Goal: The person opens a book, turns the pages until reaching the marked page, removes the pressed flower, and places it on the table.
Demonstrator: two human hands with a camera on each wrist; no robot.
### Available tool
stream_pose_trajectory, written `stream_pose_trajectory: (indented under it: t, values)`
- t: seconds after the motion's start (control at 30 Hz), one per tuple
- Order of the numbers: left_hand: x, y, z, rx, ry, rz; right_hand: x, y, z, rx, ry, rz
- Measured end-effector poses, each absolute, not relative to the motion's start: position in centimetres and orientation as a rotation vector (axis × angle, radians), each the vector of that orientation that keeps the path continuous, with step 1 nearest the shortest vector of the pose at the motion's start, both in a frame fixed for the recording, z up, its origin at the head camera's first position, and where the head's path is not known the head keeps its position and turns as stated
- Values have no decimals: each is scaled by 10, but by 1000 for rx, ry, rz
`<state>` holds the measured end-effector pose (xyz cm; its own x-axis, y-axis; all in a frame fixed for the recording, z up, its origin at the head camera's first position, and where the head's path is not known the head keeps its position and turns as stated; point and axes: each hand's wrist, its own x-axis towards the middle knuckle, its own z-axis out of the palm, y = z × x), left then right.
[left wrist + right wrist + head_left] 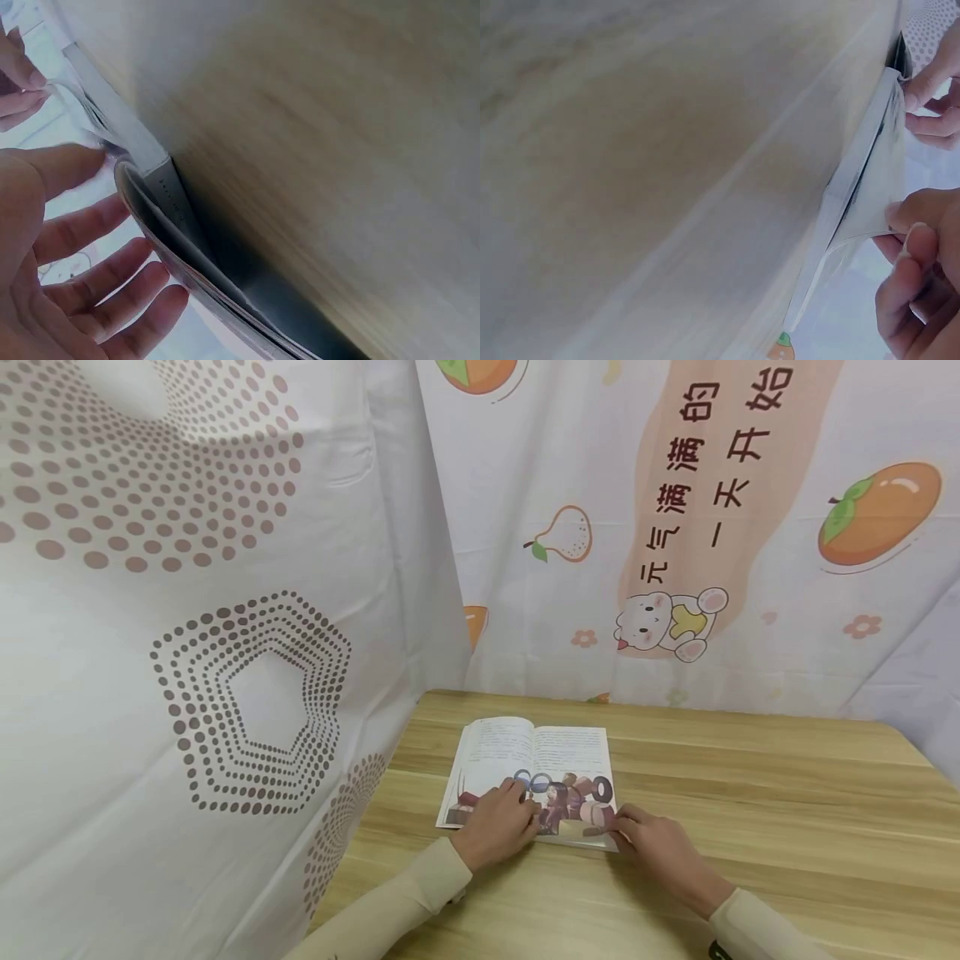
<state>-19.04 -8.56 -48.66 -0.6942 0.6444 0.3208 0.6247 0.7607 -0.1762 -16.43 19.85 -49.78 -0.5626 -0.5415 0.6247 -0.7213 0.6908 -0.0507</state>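
An open book [501,743] lies on the wooden table, text on its upper half and a coloured picture across the lower part. My left hand [497,823] rests on the lower part of the book near the spine, its fingers spread over the page in the left wrist view. At the lower right corner my right hand [660,853] pinches the edge of a page [866,217] between thumb and forefinger. That page lifts away from the thicker stack beneath it in the right wrist view.
The wooden table [750,793] extends to the right of the book. A white dotted curtain [270,710] hangs close on the left, and a printed curtain [525,610] with fruit and writing hangs behind the table's far edge.
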Motion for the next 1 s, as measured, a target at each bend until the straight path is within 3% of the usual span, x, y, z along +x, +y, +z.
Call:
stream_pose_trajectory:
  t: [0.67, 1.0]
  values:
    - [-191, -81, -484, -976, -2666, 105, -169, 201, -483, 889, -2313, 585]
    - [-189, -82, -481, -920, -2602, 125, -162, 203, -486, 698, -2478, 727]
